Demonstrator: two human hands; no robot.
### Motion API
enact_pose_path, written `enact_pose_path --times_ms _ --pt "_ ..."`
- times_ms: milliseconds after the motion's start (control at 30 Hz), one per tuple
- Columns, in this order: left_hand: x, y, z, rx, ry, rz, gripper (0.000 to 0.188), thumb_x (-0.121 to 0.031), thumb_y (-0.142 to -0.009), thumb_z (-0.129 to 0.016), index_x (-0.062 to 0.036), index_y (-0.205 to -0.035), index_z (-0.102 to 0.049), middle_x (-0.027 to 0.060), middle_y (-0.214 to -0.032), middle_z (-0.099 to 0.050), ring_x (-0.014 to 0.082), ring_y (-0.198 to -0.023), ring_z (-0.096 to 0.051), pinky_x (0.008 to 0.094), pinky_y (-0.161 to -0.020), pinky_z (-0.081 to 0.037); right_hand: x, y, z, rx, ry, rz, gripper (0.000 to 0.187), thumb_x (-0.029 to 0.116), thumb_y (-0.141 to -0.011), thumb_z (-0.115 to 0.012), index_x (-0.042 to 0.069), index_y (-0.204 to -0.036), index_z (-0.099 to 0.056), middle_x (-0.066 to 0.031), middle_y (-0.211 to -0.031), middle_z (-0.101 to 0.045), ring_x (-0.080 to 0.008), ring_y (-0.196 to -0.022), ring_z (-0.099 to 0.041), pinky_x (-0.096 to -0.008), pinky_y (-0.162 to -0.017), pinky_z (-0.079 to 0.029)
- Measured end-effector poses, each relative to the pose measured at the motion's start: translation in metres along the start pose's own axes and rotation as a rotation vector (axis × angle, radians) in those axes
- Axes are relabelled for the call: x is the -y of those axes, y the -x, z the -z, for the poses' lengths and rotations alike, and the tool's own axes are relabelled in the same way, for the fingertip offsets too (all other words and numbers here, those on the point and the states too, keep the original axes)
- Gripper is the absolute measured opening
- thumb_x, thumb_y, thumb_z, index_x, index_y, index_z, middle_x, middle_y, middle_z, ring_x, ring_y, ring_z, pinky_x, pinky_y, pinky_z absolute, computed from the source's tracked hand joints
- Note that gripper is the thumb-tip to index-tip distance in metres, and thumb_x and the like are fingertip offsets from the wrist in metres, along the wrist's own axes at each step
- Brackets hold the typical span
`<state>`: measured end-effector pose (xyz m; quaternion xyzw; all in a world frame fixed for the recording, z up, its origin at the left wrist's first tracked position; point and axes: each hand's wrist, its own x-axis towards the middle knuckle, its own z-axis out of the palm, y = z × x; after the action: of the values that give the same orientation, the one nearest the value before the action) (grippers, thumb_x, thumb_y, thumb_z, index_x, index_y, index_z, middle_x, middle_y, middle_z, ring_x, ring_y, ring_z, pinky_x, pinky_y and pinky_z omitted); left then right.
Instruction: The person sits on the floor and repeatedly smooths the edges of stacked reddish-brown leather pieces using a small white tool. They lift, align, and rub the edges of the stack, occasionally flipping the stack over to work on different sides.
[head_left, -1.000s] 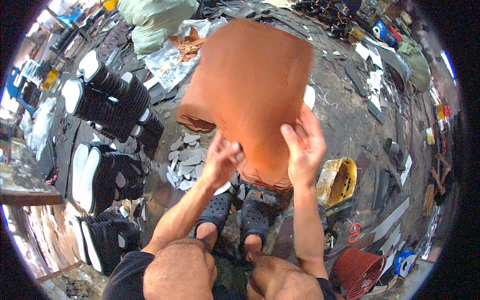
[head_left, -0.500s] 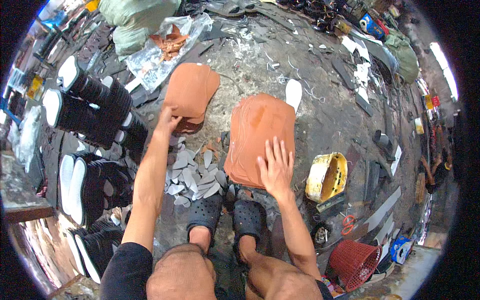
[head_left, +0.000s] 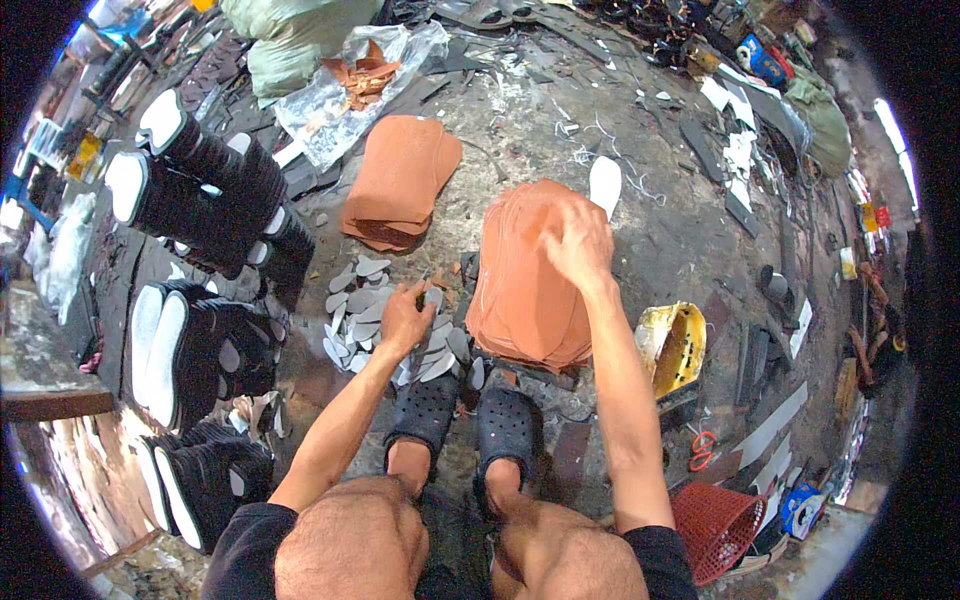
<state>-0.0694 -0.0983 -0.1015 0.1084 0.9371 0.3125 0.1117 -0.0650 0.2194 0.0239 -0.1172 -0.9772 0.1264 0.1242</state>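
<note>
A tall stack of orange-brown sole-shaped sheets (head_left: 520,290) lies on the floor in front of my feet. My right hand (head_left: 582,245) is at its upper right part, fingers bent down and closed on the top sheet. Left of this stack, my left hand (head_left: 407,318) hovers over a pile of small grey oval pieces (head_left: 350,322); its fingers are slightly bent and apart, with nothing seen in them. A second, lower stack of the same orange-brown sheets (head_left: 400,170) lies farther off to the left, untouched. One white sole-shaped piece (head_left: 605,185) lies beyond the tall stack.
Stacks of black soles with white tops (head_left: 190,350) line the left side. A yellow-lined cut container (head_left: 680,350), red-handled scissors (head_left: 703,450) and a red plastic basket (head_left: 715,530) are on the right. A clear bag (head_left: 320,110) holds orange scraps; dark offcuts litter the far floor.
My left hand has left the lower stack and come back toward the grey pieces. My right hand has moved up the tall stack, its flat fingers now bent.
</note>
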Motion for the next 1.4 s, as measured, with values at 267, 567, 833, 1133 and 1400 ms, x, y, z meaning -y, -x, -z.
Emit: enact_pose_path --times_ms 267,567,833,1133,1400 --pt "-0.009 0.002 0.0 -0.117 0.335 -0.04 0.037 -0.002 -0.079 -0.066 -0.0051 -0.116 -0.068 0.0148 -0.098 -0.064 0.0281 -0.077 -0.066 0.0364 -0.067 -0.054 -0.055 -0.028 -0.006 0.21 -0.294 -0.347 0.029 0.025 -0.082 -0.076 0.004 -0.101 -0.068 -0.0152 -0.101 -0.072 -0.0322 -0.099 -0.069 -0.0439 -0.088 -0.054" --pt "-0.023 0.023 0.049 -0.15 1.207 0.436 0.017 0.001 -0.081 -0.074 -0.0082 -0.09 -0.064 -0.0005 -0.085 -0.065 0.0098 -0.076 -0.06 0.0259 -0.066 -0.046 0.048 0.023 0.164 -0.153 -1.059 0.012 0.04 0.002 -0.088 -0.07 0.005 -0.128 -0.066 0.0004 -0.098 -0.069 -0.0081 -0.079 -0.061 -0.0246 -0.069 -0.051" --pt "-0.071 0.053 0.049 0.0 1.152 0.389 0.029 -0.008 -0.09 -0.075 0.0028 -0.117 -0.071 0.0106 -0.109 -0.071 0.0167 -0.091 -0.069 0.033 -0.082 -0.062 0.056 0.118 0.113 -0.803 -1.49 -0.785 0.035 0.007 -0.09 -0.073 0.009 -0.117 -0.051 -0.0052 -0.109 -0.058 -0.0199 -0.102 -0.062 -0.0343 -0.076 -0.06" --pt "-0.058 0.059 0.046 0.012 1.249 0.343 0.032 0.0 -0.086 -0.076 0.0043 -0.116 -0.067 0.0102 -0.105 -0.07 0.0194 -0.088 -0.072 0.0325 -0.081 -0.061 0.065 0.232 0.067 -0.013 -0.422 0.018 0.029 0.009 -0.089 -0.069 0.008 -0.117 -0.069 -0.0121 -0.104 -0.075 -0.0288 -0.091 -0.074 -0.0373 -0.08 -0.06" --pt "-0.136 0.04 0.019 0.331 0.896 -0.041 0.029 -0.008 -0.085 -0.078 -0.0006 -0.113 -0.074 0.0065 -0.093 -0.074 0.0149 -0.081 -0.069 0.0281 -0.074 -0.055 -0.012 0.15 0.095 -0.204 -0.718 -0.275 0.019 0.015 -0.103 -0.054 0.0 -0.1 -0.065 -0.012 -0.087 -0.068 -0.0185 -0.075 -0.07 -0.0334 -0.068 -0.057"
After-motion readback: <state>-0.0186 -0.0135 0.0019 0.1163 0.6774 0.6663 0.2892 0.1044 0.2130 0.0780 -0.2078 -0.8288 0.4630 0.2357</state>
